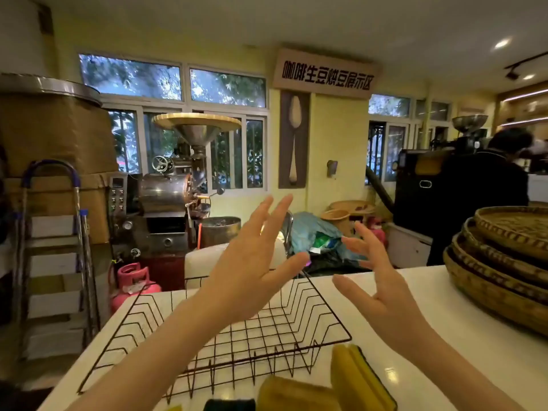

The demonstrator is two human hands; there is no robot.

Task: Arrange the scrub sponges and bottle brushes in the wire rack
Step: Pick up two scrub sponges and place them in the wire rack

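A black wire rack [142,318] stands on the white counter [444,307] in front of me, with nothing visible inside it. Both hands are raised above it with fingers spread. My left hand [252,271] hovers over the rack's middle and hides part of the far rim. My right hand [379,286] floats above the rack's right corner. Neither holds anything. Yellow scrub sponges [358,378] with dark green backing lie on the counter at the rack's near right side, and another sponge [293,394] lies at the bottom edge. No bottle brush shows.
Stacked woven bamboo trays [504,262] sit on the counter's right end. Behind the counter are a coffee roaster [166,203], a pink gas cylinder [133,280], a step ladder [53,247] at left, and a person in dark clothes [480,197] at right.
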